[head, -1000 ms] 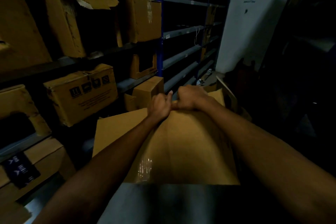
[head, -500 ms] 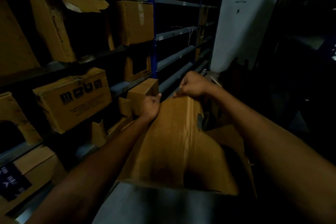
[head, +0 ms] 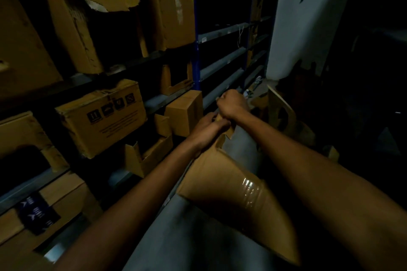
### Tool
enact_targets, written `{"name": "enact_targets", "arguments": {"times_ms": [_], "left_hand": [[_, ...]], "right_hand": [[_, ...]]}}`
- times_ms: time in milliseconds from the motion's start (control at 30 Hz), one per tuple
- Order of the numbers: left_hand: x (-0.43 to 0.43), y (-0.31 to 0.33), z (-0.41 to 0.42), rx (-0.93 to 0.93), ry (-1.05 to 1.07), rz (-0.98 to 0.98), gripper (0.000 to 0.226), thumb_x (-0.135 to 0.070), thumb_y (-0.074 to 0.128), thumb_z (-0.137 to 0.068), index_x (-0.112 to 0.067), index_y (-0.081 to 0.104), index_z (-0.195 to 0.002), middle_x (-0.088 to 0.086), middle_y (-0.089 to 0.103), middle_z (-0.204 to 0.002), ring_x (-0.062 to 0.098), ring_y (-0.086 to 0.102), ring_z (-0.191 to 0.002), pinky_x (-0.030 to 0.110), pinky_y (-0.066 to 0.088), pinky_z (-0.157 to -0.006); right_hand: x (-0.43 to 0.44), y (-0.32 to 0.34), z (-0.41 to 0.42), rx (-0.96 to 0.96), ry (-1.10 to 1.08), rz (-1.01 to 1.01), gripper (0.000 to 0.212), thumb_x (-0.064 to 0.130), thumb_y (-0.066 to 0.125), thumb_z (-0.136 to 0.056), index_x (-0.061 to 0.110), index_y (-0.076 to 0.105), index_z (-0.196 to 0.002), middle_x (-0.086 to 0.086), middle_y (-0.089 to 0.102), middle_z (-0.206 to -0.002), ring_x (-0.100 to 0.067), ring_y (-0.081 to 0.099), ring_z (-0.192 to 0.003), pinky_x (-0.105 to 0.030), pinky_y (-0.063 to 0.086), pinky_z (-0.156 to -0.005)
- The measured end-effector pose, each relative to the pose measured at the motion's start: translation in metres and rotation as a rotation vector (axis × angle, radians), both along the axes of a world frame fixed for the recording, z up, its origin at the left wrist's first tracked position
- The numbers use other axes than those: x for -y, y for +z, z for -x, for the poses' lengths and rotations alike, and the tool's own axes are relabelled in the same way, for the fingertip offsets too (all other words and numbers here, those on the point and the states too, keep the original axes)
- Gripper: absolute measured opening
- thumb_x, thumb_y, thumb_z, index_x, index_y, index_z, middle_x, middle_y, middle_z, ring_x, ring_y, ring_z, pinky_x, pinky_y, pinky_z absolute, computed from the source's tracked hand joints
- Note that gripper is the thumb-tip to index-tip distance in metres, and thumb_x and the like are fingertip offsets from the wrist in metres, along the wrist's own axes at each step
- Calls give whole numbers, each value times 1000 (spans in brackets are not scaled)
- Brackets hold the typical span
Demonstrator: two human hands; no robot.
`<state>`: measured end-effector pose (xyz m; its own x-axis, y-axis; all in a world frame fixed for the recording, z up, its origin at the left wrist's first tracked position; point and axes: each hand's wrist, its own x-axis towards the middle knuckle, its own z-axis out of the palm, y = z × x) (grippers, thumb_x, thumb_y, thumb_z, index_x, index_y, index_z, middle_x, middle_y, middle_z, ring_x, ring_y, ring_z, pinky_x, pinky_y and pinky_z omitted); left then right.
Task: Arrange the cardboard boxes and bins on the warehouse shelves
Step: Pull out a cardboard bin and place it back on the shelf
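The shelving rack (head: 218, 33) runs along your left and recedes ahead. On an upper shelf, a torn box (head: 88, 28) stands left of a closed box (head: 174, 20). One level down, a cut-out bin (head: 176, 77) sits under the closed box. Below that, from left to right, come the marked box (head: 101, 116), the open-fronted bin (head: 149, 158) and the small box (head: 184, 112). The pillar (head: 295, 28) stands ahead on your right, past the rack's far end. Directly before you lies the folded cardboard (head: 231, 185). Both your hands grip its far end, your left hand (head: 208, 123) just nearer than your right hand (head: 233, 105), the two touching.
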<state>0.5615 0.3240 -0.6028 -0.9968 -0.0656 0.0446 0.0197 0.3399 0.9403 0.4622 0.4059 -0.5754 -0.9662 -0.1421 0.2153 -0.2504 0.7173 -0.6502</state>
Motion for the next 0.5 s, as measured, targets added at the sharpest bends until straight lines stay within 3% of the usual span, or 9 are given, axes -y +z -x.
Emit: {"name": "enact_targets", "arguments": {"times_ms": [167,233,333,400,500], "left_hand": [[2,1,12,47,43,244,70,-18,76,-71,-19,40,-130,5,57,-116,23,60,-103,46,54,-87],[3,-4,21,9,69,340,76,-16,70,-67,-15,38,-135,9,56,-120,24,58,-107,48,53,-88],[7,-10,25,7,150,490,64,-7,63,-79,-14,38,-137,11,57,-115,27,58,-104,42,53,-84],[11,-13,28,-18,191,544,51,-3,58,-83,-12,45,-131,12,60,-111,29,60,-101,37,52,-78],[15,-16,35,-65,240,562,28,-7,55,-89,-11,54,-117,11,64,-103,27,62,-95,32,49,-71]], "right_hand": [[7,2,5,-15,128,41,34,34,49,-93,15,50,-64,-9,59,-72,-34,62,-78,-37,48,-66],[4,3,4,-15,242,56,25,34,53,-92,13,60,-79,-8,64,-82,-29,63,-85,-41,52,-75],[-4,5,-4,-30,346,41,26,27,56,-95,10,59,-114,-10,65,-110,-26,60,-102,-39,49,-89],[-6,3,-12,-114,358,-112,36,27,52,-97,15,49,-130,-12,65,-111,-27,60,-101,-35,48,-83],[-4,-14,-20,-287,316,-242,41,32,44,-99,18,39,-138,-16,63,-112,-32,60,-101,-37,49,-78]]}}
